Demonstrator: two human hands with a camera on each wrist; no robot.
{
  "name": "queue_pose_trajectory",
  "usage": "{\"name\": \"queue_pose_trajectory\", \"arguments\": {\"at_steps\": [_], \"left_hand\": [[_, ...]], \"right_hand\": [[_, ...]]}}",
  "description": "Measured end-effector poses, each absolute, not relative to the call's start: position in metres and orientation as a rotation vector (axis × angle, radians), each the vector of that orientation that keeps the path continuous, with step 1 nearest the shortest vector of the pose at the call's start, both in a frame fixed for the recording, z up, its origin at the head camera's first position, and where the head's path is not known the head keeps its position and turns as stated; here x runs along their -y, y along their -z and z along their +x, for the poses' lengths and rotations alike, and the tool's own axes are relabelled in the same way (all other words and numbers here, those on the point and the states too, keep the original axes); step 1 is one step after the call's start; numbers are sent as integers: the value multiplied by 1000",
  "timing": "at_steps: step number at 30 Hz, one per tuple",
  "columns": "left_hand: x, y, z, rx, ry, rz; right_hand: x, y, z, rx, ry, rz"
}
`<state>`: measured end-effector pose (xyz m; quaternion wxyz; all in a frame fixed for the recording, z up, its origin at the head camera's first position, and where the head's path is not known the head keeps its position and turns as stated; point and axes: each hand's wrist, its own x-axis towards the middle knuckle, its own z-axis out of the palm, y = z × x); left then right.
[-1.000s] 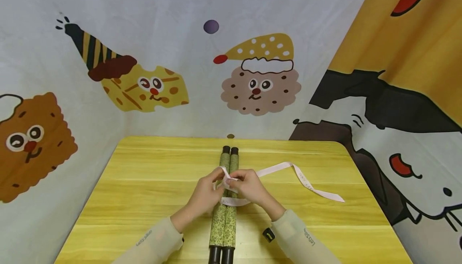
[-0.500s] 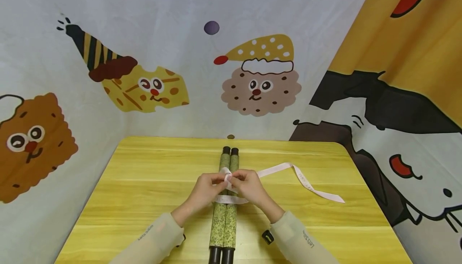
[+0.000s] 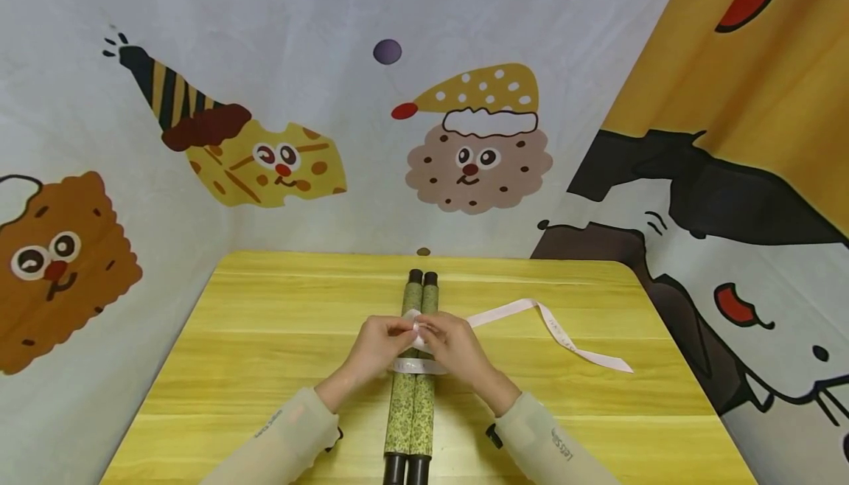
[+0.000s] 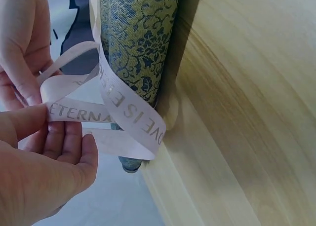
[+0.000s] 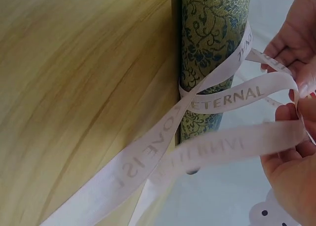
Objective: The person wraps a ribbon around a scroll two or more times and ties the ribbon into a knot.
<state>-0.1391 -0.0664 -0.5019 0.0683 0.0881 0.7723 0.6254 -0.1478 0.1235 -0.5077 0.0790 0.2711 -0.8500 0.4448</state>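
Note:
Two rolled scrolls (image 3: 402, 415) in green-gold patterned fabric, with dark end knobs, lie side by side on the table. A pale pink ribbon (image 3: 418, 366) with lettering passes around them. Above the scrolls, my left hand (image 3: 376, 349) pinches the ribbon between thumb and fingers. My right hand (image 3: 459, 346) pinches it too, its fingertips meeting the left ones. The left wrist view shows ribbon loops (image 4: 133, 107) between the hands and one scroll (image 4: 143, 38). In the right wrist view, ribbon strands (image 5: 227, 98) run from the fingers across the scroll (image 5: 212, 43). Fingers partly hide the crossing.
A long ribbon tail (image 3: 553, 323) stretches over the yellow wood-grain table (image 3: 265, 337) to the right, twisted midway. Behind the table's far edge hangs a white cloth (image 3: 318, 43) printed with cartoon figures. Beige sleeves (image 3: 285, 433) cover both forearms.
The ribbon loop between my hands has become smaller as the fingertips come together. My right hand has shifted slightly left. Both scrolls and the ribbon tail stay put.

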Motion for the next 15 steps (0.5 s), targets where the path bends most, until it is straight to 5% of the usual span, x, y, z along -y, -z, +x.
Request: {"name": "queue_pose_trajectory", "arguments": {"at_steps": [15], "left_hand": [[68,498,-142,-2350,-1809,262]], "right_hand": [[-126,505,-150,2618,-1161,907]]}}
